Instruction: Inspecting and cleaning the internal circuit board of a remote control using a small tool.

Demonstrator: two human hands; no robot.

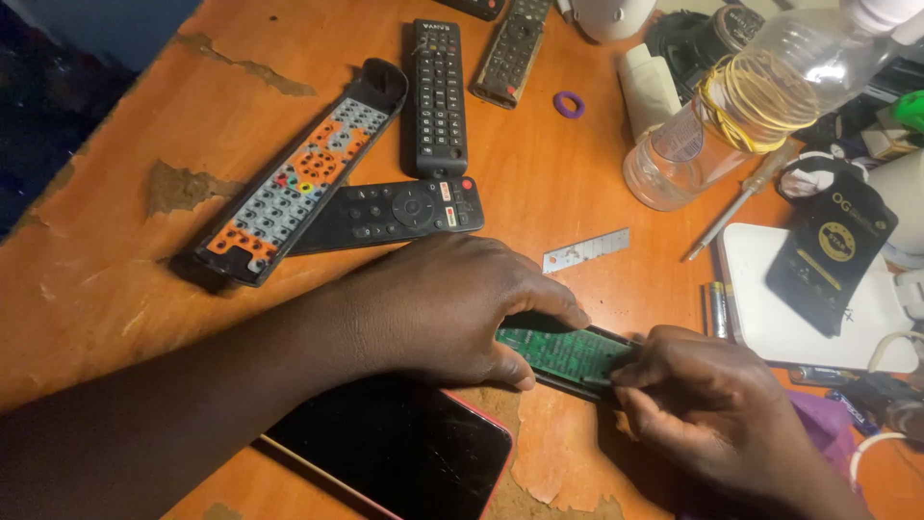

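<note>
Lower centre of frame: green circuit board [566, 352] lies in a black shell [577, 385] on the bench [115, 289]. Left hand [438, 308], fingers curled, pins the board's left end; right hand [707, 409] pinches the right end. Best lifted level, by the edges. Phone [395, 448] just below.

Bench [115, 289]: orange laminate, worn, chipped patches showing bare board. Lying on it: opened remote [289, 178] with orange-and-grey keypad exposed; black remote [438, 96] beside it; shorter black remote [390, 214] across their lower ends. Purple ring [569, 104], snap-off blade segment [585, 249], screwdriver [741, 202], clear plastic bottle [741, 106] on its side. Dark phone [395, 448] at near edge. White slab [818, 308] at right.
</note>
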